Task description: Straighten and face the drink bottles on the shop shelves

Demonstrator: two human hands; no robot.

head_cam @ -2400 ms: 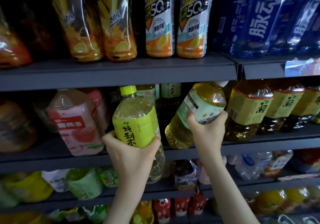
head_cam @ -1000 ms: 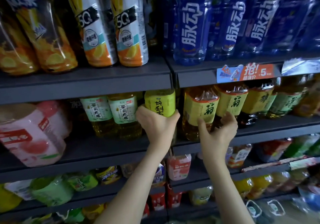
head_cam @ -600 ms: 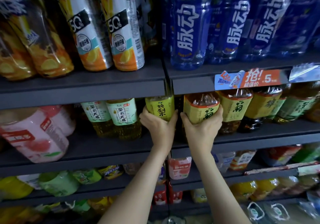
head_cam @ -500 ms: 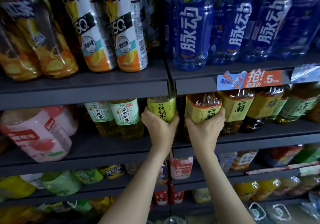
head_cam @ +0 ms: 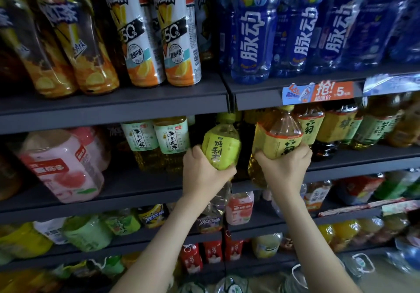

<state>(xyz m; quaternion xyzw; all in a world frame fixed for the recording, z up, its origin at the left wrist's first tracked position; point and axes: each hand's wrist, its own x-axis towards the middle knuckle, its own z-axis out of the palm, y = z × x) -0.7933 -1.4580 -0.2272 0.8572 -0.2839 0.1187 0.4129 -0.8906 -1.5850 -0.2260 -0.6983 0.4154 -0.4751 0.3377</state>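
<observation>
Gripped lime-label bottle (head_cam: 221, 147) w/ left hand (head_cam: 204, 172), fingers curled round the lower label; held tilted in front of middle shelf (head_cam: 136, 192), base below the shelf edge. Clear plastic, pale yellowish liquid inside, green cap. Gripped yellow-label bottle (head_cam: 277, 138) w/ right hand (head_cam: 284, 170), fingers wrapped round label bottom; amber tea inside, domed glossy shoulder, yellow cap close under upper shelf (head_cam: 113, 111). Could not tell if its base touched the shelf. Just beside, on right: row of tea bottles (head_cam: 329, 127), similar labels, upright. On left: two pale-green-label bottles (head_cam: 156, 138) side by side, golden liquid; further left a fat pink bottle (head_cam: 63, 167), tilted. Above: tall blue bottles (head_cam: 250, 31), transparent, and white-orange bottles (head_cam: 179, 43). Dark grey shelves, matt, flat fronts; orange-blue price tag (head_cam: 318, 91) on upper right front. Lower bottles (head_cam: 239, 208) blurred. Dim shop light.
</observation>
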